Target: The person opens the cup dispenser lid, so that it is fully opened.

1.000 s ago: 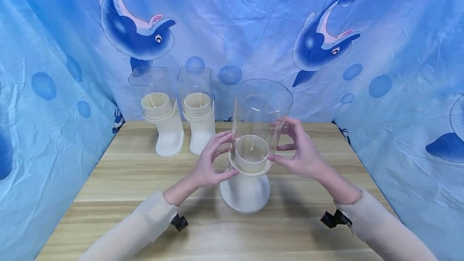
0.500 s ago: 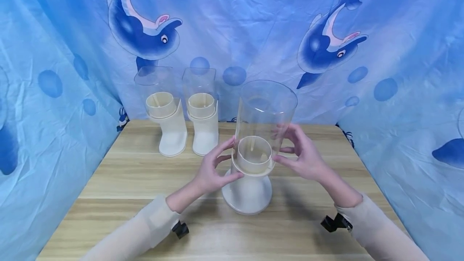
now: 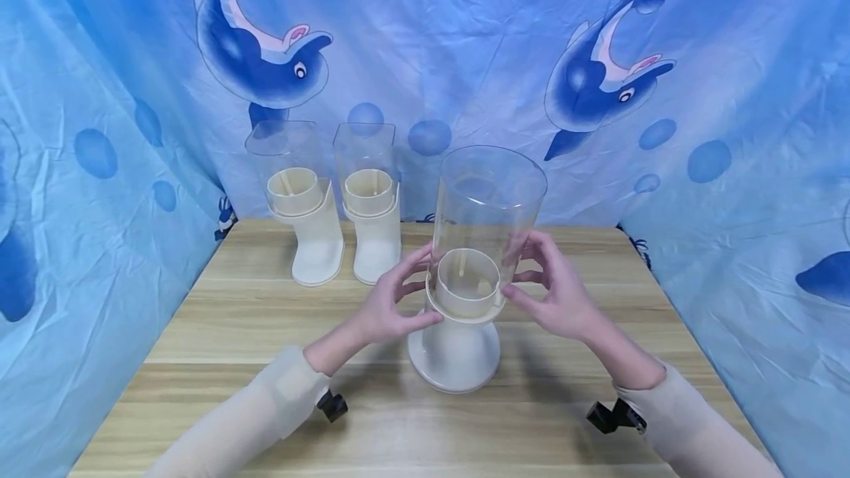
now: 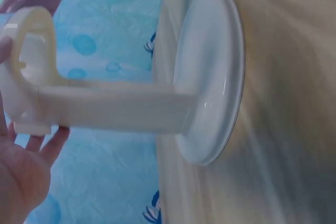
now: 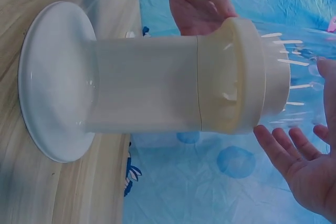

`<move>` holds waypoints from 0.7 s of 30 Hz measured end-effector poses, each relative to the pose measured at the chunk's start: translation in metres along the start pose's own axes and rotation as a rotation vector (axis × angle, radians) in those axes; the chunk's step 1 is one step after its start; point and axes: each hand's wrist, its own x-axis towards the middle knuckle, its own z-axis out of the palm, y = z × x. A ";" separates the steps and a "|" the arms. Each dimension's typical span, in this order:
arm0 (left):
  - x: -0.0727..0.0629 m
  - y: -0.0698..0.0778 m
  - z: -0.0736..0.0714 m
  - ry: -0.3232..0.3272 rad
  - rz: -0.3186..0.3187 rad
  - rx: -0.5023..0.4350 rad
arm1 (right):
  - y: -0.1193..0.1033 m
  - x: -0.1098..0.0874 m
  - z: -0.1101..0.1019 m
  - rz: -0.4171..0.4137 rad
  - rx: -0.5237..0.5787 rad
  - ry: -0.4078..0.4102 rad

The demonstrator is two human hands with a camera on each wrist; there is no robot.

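A tall clear cylinder [image 3: 491, 179] sits upright on a white stand [image 3: 454, 364] with a broad round base, in the middle of the head view. Inside the cylinder's lower end is a white cup-like ring [image 3: 468, 307]. My left hand [image 3: 388, 305] holds the stand's collar from the left, thumb in front. From the right, my right hand [image 3: 558, 293] curls round the lower part of the cylinder, its thumb by the ring. The left wrist view shows the stand's column [image 4: 115, 108] and an opening under the collar; the right wrist view shows the closed side of the collar [image 5: 249, 77].
Two smaller white holders, a left one [image 3: 315, 242] and a right one [image 3: 376, 242], stand at the back left with clear open-topped containers on them. All stand on a wooden table [image 3: 265, 345]. A blue dolphin-print cloth [image 3: 478, 57] hangs behind and at both sides.
The head view has shifted slightly, so the scene sits a little farther right. My right hand has slid slightly down the cylinder; the stand and my left hand keep nearly the same place.
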 end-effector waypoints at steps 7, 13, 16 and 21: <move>-0.005 0.001 0.000 0.034 0.044 0.022 | -0.001 -0.002 -0.001 0.048 -0.030 -0.004; -0.003 0.000 -0.004 0.022 0.054 -0.004 | -0.004 -0.001 0.001 0.023 -0.018 -0.006; -0.005 0.003 0.000 0.044 0.035 0.027 | -0.002 0.000 0.002 0.009 -0.007 -0.004; -0.007 0.007 0.006 0.096 0.048 0.115 | 0.000 0.003 0.003 0.005 0.013 0.018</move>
